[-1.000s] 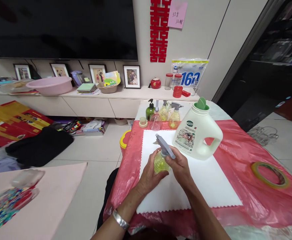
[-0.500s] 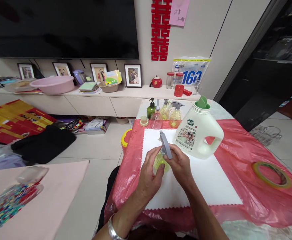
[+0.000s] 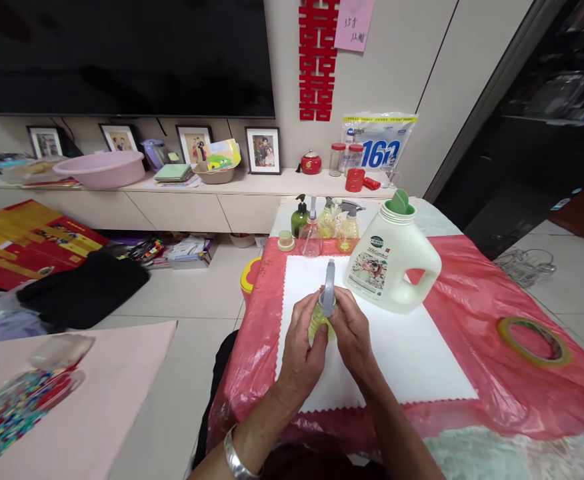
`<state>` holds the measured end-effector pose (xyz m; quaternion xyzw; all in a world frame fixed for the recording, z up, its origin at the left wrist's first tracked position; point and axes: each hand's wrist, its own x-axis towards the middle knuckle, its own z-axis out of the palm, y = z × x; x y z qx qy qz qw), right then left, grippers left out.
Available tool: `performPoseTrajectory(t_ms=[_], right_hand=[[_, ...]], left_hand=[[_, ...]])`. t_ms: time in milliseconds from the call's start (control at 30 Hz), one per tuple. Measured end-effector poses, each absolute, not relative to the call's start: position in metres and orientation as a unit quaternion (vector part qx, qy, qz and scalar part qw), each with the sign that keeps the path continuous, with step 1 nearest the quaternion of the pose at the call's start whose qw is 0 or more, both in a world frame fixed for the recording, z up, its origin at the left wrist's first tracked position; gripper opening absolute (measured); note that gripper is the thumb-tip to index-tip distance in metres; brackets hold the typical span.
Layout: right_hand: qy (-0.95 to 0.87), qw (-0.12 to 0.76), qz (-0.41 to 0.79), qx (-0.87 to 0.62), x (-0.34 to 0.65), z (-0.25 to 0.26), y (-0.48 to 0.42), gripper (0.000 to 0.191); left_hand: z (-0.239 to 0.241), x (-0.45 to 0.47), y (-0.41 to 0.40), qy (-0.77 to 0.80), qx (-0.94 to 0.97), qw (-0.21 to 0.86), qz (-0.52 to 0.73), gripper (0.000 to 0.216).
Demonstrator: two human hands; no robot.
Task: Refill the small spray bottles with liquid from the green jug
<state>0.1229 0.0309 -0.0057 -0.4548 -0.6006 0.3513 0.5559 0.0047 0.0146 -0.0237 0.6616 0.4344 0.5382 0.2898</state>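
A small yellow spray bottle (image 3: pixel 318 321) with a grey trigger head (image 3: pixel 329 291) stands over the white mat (image 3: pixel 412 353). My left hand (image 3: pixel 304 349) wraps the bottle's body from the left. My right hand (image 3: pixel 351 330) grips the neck just under the trigger head, whose nozzle points away from me. A large white detergent jug (image 3: pixel 391 259) with an open green cap stands just behind and to the right of my hands.
Several small pump and spray bottles (image 3: pixel 325 227) stand in a row at the table's far edge, with a small lid (image 3: pixel 286 241) beside them. A tape roll (image 3: pixel 531 340) lies on the red plastic cover (image 3: pixel 487 300) at right. A low cabinet (image 3: pixel 182 200) runs along the wall.
The grey trigger head has turned from pointing left to pointing straight away from me, with my right hand twisting it. My left hand kept hold of the bottle.
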Motion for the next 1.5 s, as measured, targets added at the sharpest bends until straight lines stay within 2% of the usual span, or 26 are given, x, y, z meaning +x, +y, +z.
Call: performPoseTrajectory(t_ms=[200,433,533,600,767,900,1133,1500], right_hand=[[-0.537,0.593,0.353,-0.486,0.113,-0.018,0.034,0.024],[-0.540,0.596,0.325,-0.496,0.104,-0.011,0.030,0.016],[-0.537,0.598,0.321,-0.501,0.103,-0.014,0.028,0.019],[-0.534,0.606,0.315,-0.499,0.103,-0.019,0.029,0.023],[-0.537,0.620,0.321,-0.473,0.106,-0.029,0.030,0.026],[-0.524,0.622,0.352,-0.463,0.110,-0.030,0.024,0.030],[-0.448,0.635,0.411,-0.477,0.109,-0.042,0.025,0.034],[-0.453,0.639,0.467,-0.410,0.126,-0.046,0.039,0.028]], left_hand=[[-0.018,0.006,0.011,0.410,0.619,0.368,0.560,0.041],[-0.005,0.019,0.017,0.482,0.565,0.354,0.569,0.039],[-0.003,0.026,0.023,0.510,0.514,0.380,0.575,0.047],[0.000,0.029,0.027,0.531,0.492,0.385,0.572,0.042],[0.007,0.023,0.031,0.537,0.510,0.363,0.566,0.023],[0.009,0.019,0.030,0.525,0.540,0.347,0.559,0.017],[0.004,0.018,0.028,0.520,0.509,0.391,0.564,0.020],[-0.001,0.014,0.033,0.486,0.569,0.321,0.580,0.018]])
